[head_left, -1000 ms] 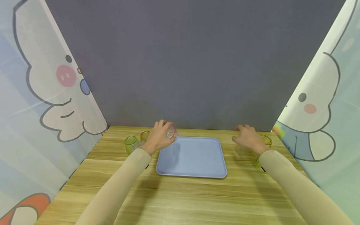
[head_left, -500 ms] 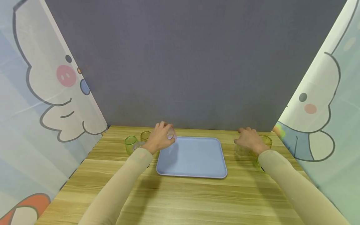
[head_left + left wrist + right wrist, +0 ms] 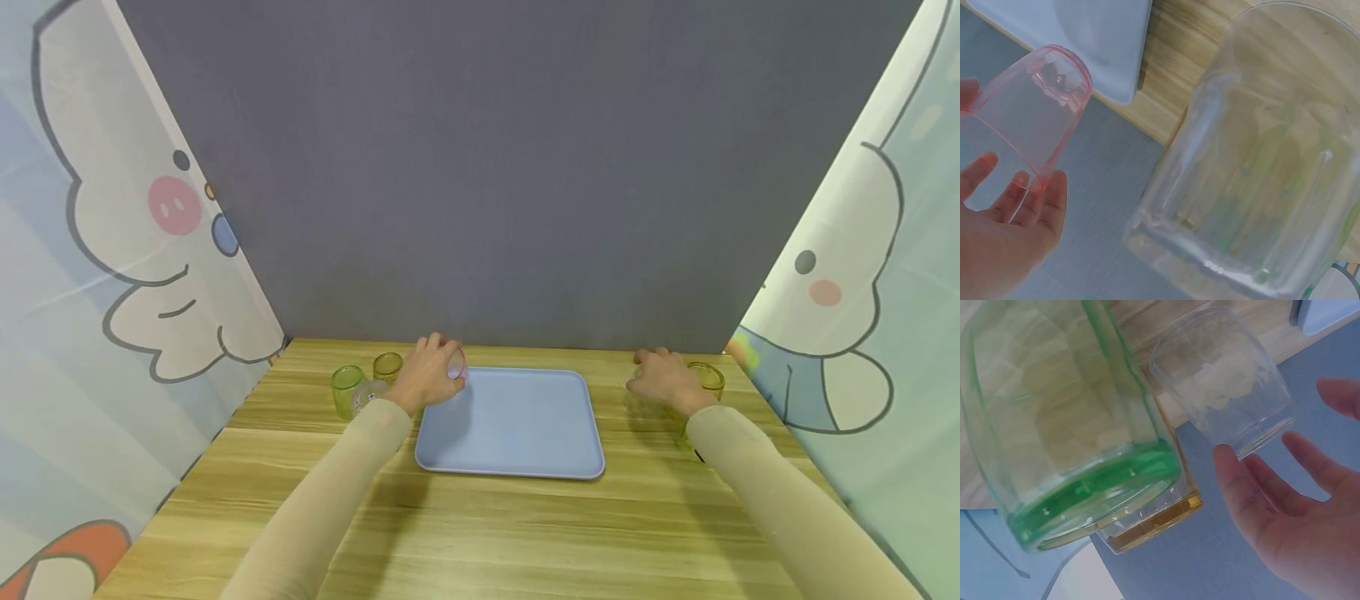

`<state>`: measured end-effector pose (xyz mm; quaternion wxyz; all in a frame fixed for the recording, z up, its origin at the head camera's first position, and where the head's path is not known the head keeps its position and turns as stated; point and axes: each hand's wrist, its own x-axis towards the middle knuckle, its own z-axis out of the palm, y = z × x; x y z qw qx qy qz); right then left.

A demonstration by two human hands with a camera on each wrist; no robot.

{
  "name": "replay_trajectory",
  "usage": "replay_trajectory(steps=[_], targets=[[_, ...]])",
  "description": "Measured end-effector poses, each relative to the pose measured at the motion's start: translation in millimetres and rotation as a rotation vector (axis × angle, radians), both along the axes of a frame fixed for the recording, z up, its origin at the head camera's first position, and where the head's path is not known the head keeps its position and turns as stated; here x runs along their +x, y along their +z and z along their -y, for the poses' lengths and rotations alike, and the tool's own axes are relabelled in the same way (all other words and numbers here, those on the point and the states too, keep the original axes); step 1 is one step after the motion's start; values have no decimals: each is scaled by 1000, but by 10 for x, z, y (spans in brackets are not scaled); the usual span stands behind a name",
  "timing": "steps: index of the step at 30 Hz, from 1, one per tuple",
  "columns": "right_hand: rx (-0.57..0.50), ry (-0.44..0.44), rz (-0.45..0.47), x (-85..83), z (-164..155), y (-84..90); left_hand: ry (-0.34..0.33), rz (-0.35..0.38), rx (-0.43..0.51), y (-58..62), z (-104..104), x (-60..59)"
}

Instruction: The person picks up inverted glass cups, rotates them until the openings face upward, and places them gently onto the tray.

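A pink-tinted clear glass (image 3: 457,363) is in my left hand (image 3: 429,373), over the back left corner of the pale blue tray (image 3: 510,425). In the left wrist view, thumb and fingers grip that glass (image 3: 1035,106) around its rim, with its base pointing away. My right hand (image 3: 663,380) reaches over the group of glasses right of the tray. Spread fingers and thumb surround a colourless glass (image 3: 1222,381) in the right wrist view, fingertips close by its base. From the head, this glass is mostly hidden below the hand.
Left of the tray stand a green glass (image 3: 346,392), a colourless glass (image 3: 367,395) and an amber glass (image 3: 387,365). At the right, an amber glass (image 3: 708,377) and a green glass (image 3: 1066,425) stand beside my right wrist. A grey panel (image 3: 480,183) rises behind the wooden table (image 3: 525,533).
My left hand has come down and slightly left with the pink glass, closer to the tray. My right hand has shifted a little right and lower over the colourless glass.
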<state>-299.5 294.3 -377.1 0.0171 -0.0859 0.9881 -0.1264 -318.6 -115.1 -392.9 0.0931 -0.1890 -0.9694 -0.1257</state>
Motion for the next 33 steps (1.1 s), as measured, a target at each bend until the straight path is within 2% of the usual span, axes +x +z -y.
replay_trajectory(steps=[9,19,33], targets=[[20,5,3,-13,-10,-18,21,13,-24,-90,-10,-27],[43,16,11,-38,-33,-63,28,32,-5,-160,-4,-61],[37,33,-1,-85,-37,-124,34,12,20,-230,-39,-143]])
